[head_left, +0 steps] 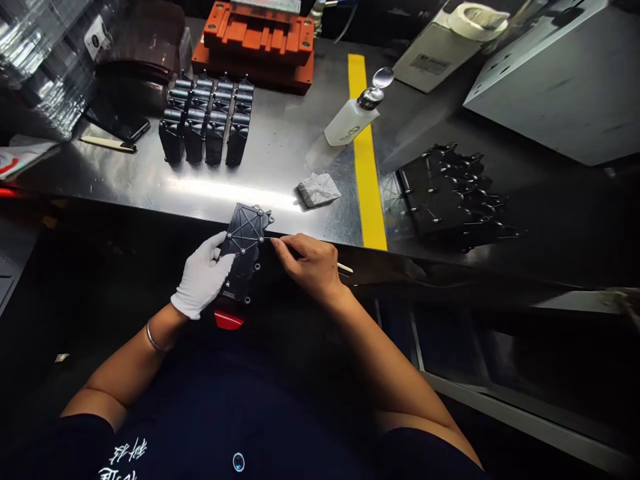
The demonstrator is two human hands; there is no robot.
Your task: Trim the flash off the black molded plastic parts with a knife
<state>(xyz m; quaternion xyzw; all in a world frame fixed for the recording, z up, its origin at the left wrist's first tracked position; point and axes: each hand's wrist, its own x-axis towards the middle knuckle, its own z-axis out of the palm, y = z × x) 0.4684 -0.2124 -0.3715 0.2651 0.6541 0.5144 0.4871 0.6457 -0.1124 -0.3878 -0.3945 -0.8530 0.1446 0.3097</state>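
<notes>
My left hand [203,275], in a white glove, grips a flat black ribbed plastic plate [245,243] at the near edge of the metal bench [270,167]. My bare right hand [311,261] pinches a thin pale stick [345,268], whose tip touches the plate's right edge. Several similar black plates [450,197] lie stacked to the right, past the yellow stripe [367,167].
Rows of black boxy parts [207,120] stand at the back left. An orange fixture [257,40] sits behind them. A white pump bottle [355,117] and a crumpled white wipe [319,189] lie near the stripe. A grey housing [560,80] fills the far right.
</notes>
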